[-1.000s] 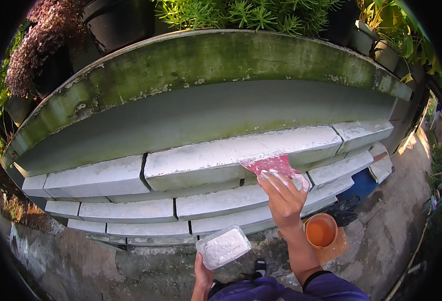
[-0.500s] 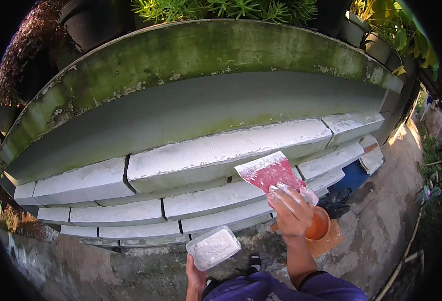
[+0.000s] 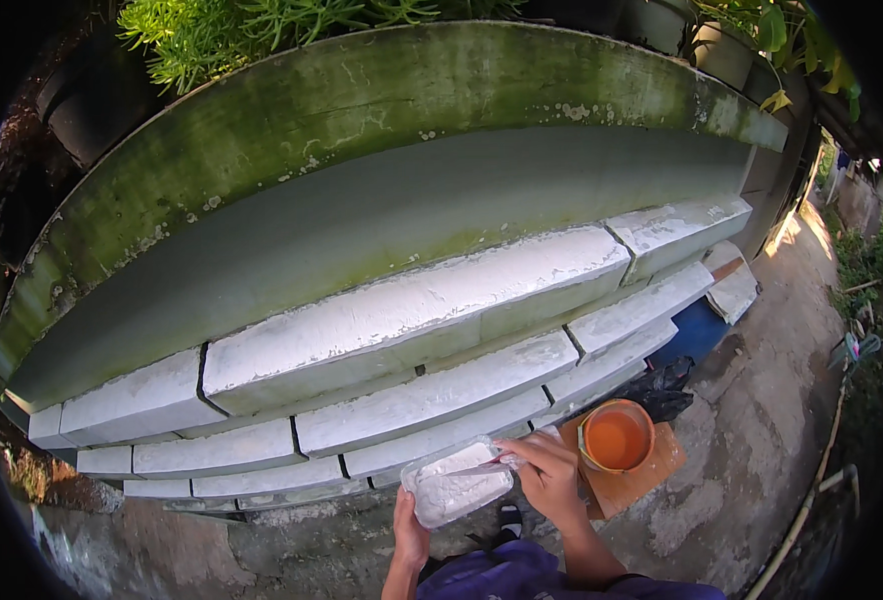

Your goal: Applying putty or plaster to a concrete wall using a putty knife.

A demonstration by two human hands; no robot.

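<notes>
Your left hand (image 3: 411,532) grips tub (image 3: 473,508) by left end; right hand (image 3: 549,478) has fingers pinched on scraper (image 3: 485,466), blade over paste (image 3: 456,491), can't tell if touching. Tub's just left of those fingers, long axis slanting up-right.

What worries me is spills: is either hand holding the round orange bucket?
No: the bucket stands on a flat brown board, while the left hand and right hand are at a clear plastic tray.
</notes>
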